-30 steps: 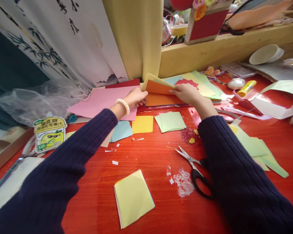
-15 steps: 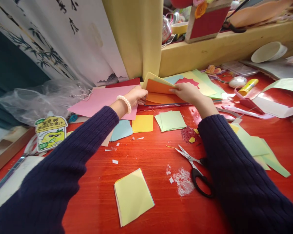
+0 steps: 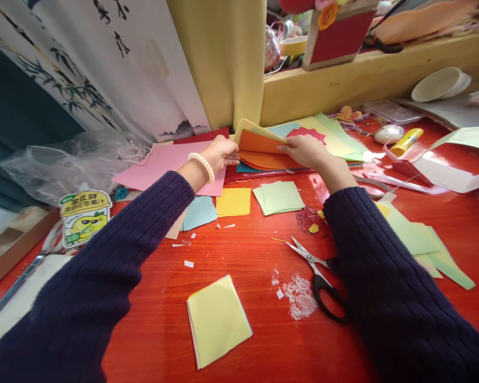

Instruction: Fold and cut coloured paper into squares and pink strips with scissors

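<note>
Orange sheets (image 3: 259,142), some pinched by the right hand (image 3: 309,151), bared more blue paper (image 3: 245,167), seemingly separating; the left hand (image 3: 219,151) had an unclear grip.

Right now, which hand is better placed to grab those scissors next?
Probably the right hand: the black-handled scissors lie beside its sleeve. It would first have to release the orange paper. The left hand is farther across, by the paper's left edge.

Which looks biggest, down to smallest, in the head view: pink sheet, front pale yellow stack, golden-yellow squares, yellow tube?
1. Pink sheet and pale yellow stack: unsure which looks larger, since the stack lies nearer the camera and the left hand partly covers the sheet.
2. Golden-yellow squares
3. Yellow tube
</note>
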The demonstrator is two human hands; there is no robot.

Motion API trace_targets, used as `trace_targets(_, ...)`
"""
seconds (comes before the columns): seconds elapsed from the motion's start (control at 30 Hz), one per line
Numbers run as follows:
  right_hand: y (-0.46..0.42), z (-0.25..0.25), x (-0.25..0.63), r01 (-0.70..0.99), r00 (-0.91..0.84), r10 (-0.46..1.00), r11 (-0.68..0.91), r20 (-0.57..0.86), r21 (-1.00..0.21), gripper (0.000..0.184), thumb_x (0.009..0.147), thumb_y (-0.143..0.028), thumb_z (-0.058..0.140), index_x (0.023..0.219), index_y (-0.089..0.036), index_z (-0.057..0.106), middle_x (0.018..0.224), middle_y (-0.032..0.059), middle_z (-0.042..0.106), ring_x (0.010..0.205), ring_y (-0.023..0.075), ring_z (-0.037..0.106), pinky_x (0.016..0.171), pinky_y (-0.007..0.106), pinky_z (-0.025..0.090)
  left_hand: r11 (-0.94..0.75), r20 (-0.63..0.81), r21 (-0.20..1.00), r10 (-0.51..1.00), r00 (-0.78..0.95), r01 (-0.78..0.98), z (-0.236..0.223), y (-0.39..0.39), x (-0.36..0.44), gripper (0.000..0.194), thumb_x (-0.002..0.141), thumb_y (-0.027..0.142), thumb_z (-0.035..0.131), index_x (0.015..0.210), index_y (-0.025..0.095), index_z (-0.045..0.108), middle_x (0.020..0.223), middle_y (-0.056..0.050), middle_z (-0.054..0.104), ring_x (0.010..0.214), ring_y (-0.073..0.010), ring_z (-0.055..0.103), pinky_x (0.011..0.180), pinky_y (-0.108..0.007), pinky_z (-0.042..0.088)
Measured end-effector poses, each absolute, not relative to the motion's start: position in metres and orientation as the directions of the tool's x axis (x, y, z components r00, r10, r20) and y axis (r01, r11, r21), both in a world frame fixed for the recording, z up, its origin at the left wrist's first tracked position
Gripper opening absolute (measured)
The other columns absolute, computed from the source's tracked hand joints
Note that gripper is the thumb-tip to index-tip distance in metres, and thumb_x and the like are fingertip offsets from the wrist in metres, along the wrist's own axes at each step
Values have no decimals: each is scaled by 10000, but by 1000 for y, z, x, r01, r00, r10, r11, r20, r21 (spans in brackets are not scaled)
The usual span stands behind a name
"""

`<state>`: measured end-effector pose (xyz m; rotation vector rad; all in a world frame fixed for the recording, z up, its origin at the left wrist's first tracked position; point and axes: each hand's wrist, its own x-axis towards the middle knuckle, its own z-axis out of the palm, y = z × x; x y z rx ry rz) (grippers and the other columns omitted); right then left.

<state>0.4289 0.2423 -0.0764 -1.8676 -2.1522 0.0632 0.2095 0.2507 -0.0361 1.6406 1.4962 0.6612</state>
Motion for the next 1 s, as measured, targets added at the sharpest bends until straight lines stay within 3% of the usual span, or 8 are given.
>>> trace_targets(0.23, 241, -75, 429, 962, -104, 978, 145, 180, -231, 332, 890, -430, 428, 939, -204, 666, 985, 105, 679, 865, 268, 588, 635, 324, 382, -66, -20, 896, 982, 188, 440, -44, 250, 215, 384, 701, -59, 406, 1025, 114, 520, 1085, -147, 587, 959, -179, 619, 812, -320, 522)
trace_targets(0.37, 242, -76, 429, 961, -95, 979, 137, 178, -238, 347, 883, -439, 427, 1008, -221, 666, 1003, 97, 676, 885, 280, 583, 651, 338, 388, -221, 63, 874, 935, 348, 434, -52, 251, 212, 438, 628, -79, 451, 1003, 125, 546, 1156, -115, 571, 1022, -195, 591, 848, -333, 513)
trace_targets(0.43, 242, -76, 429, 961, -96, 979, 137, 178, -241, 347, 883, -437, 427, 1019, -224, 665, 1013, 96, 675, 885, 280, 584, 650, 338, 387, -400, 135, 745, 875, 466, 535, -57, 251, 209, 456, 632, -61, 484, 1043, 123, 552, 1226, -131, 518, 1066, -213, 563, 889, -357, 493)
trace_targets(0.53, 242, -76, 429, 961, -96, 979, 138, 178, -241, 344, 884, -436, 429, 985, -212, 670, 997, 105, 678, 875, 278, 588, 647, 335, 387, -663, 248, 294, 749, 615, 688, -64, 247, 206, 446, 706, -10, 486, 1128, 121, 539, 1329, -174, 407, 1202, -269, 456, 968, -404, 432)
trace_targets(0.6, 241, -75, 428, 961, -99, 979, 141, 180, -240, 334, 880, -431, 439, 966, -207, 671, 989, 111, 679, 871, 278, 589, 650, 336, 389, -705, 296, -12, 675, 676, 709, -68, 244, 207, 438, 785, 19, 416, 1203, 117, 506, 1372, -194, 368, 1273, -318, 369, 995, -469, 386)
trace_targets(0.67, 240, -74, 428, 960, -101, 978, 144, 181, -240, 324, 878, -426, 447, 961, -208, 672, 988, 111, 679, 876, 281, 589, 656, 338, 392, -689, 317, -186, 633, 707, 700, -70, 243, 210, 455, 854, 38, 304, 1283, 95, 443, 1398, -215, 354, 1291, -359, 334, 998, -540, 343)
trace_targets(0.83, 239, -71, 427, 955, -92, 980, 137, 177, -261, 383, 895, -475, 408, 978, -211, 672, 1018, 118, 673, 896, 287, 587, 684, 354, 406, -703, 294, -340, 552, 780, 625, -71, 242, 220, 499, 912, 55, 134, 1366, 15, 339, 1410, -246, 363, 1312, -359, 322, 1051, -572, 251)
trace_targets(1.0, 240, -72, 427, 947, -79, 980, 132, 184, -294, 417, 910, -488, 363, 1023, -216, 658, 1060, 116, 664, 939, 291, 585, 711, 366, 414, -679, 359, -322, 558, 748, 660, -77, 239, 219, 513, 913, 60, 149, 1409, 17, 274, 1453, -220, 328, 1366, -307, 274, 1120, -514, 194)
